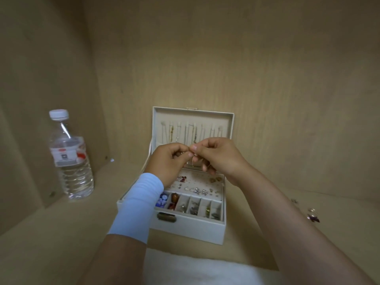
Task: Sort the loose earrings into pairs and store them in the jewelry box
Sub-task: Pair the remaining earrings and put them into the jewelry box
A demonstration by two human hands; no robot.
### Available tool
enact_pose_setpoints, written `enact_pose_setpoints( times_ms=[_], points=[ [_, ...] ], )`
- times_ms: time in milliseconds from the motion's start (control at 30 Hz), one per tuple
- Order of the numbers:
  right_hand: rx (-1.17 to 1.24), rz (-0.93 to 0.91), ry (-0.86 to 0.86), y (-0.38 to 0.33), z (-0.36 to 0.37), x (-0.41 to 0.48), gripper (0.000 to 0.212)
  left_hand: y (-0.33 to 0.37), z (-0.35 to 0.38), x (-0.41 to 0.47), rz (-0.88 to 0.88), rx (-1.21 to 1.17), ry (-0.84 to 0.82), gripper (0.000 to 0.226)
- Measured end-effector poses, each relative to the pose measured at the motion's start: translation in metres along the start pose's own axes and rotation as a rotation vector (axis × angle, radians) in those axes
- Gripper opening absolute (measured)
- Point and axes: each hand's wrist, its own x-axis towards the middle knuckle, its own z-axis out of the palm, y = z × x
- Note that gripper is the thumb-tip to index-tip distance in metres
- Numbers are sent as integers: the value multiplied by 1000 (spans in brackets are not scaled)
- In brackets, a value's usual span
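1. A pale wood-grain back panel (267, 68) rises behind the jewelry box (185, 229) and fills the upper view. A matching side panel (41, 58) closes the space to the box's left. The setting reads as the dim inside of a cupboard or deep shelf.
2. The shelf board (51, 233) under the box is the same beige laminate, flat and matte.
3. A white cloth (195, 268) lies in front of the box, at the near edge of the view.
4. The jewelry box is white and stands on the board with its lid (231, 124) upright at the back. Thin chains hang inside the lid.
5. A clear water bottle (70, 161) with a white cap stands upright well to the left of the box, near the side panel.
6. The left hand (166, 161) and right hand (222, 155) meet above the box's rear half, in front of the lid. A pale blue sleeve band (139, 204) on the left forearm crosses the box's front left corner.
7. Inside the box, a front row of 6 small compartments (197, 206) holds beads and stored earrings. Behind it, studs sit on a padded panel (197, 182).
8. A few loose earrings (312, 217) lie on the board well to the right of the box.
9. A bronze clasp (167, 217) sits on the box's front wall.
10. A thin gold wire earring (192, 160) hangs above the box. Thumb and forefinger of each hand are pressed together on it, and the other fingers are curled.
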Motion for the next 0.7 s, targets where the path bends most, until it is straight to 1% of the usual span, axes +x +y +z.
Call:
enact_pose_setpoints(
  times_ms=[100, 200, 333, 433, 533, 633, 700],
  points=[
    [-67, -5, -31, -1, 6, 6, 18, -10, -6, 2, -36, -23, 56, 11],
    [-60, -35, -25, 3, 8, 8, 17, -12, -10, 2, -26, -14, 66, 19],
    [-148, -90, 31, 9, 4, 9, 12, -12, -8, -1, -72, -30, 39, 10],
    [-350, -104, 63, 18, 1, 12, 10, -14, -11, -3, -129, -25, 38, 15],
    [-593, -97, 4, 26, 1, 13, 15, -17, -14, -3, -179, -7, -20, 25],
    [-711, -80, -16, 28, 5, 12, 10, -19, -15, -1, -206, -24, -59, 29],
    [-770, -92, -28, 29, 10, 12, 9, -20, -16, 0, -205, -33, -41, 30]
  ],
)
